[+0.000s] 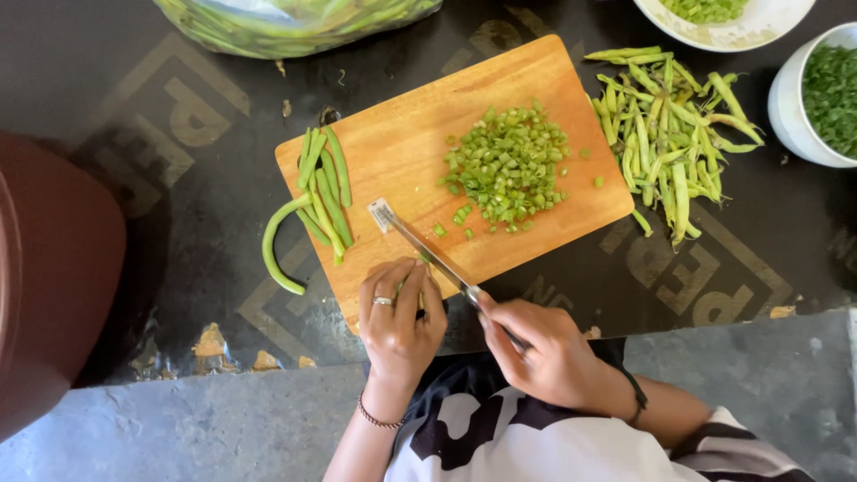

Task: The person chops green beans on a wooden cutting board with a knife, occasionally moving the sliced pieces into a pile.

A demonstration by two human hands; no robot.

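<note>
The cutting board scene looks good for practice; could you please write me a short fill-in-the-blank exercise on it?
1. The right hand holds a ____.
2. The chopped beans lie on a wooden ____.
3. The whole beans lie at the board's ____ end.
4. The left hand wears a ____ on one finger.

Missing words: knife; cutting board; left; ring

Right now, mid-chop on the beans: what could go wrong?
1. The left hand pins beans right beside the knife blade; its fingertips could get nicked.
2. The cutting board lies askew; it might slide.
3. The chopped pile sits near the board's edge; pieces may spill.
</note>
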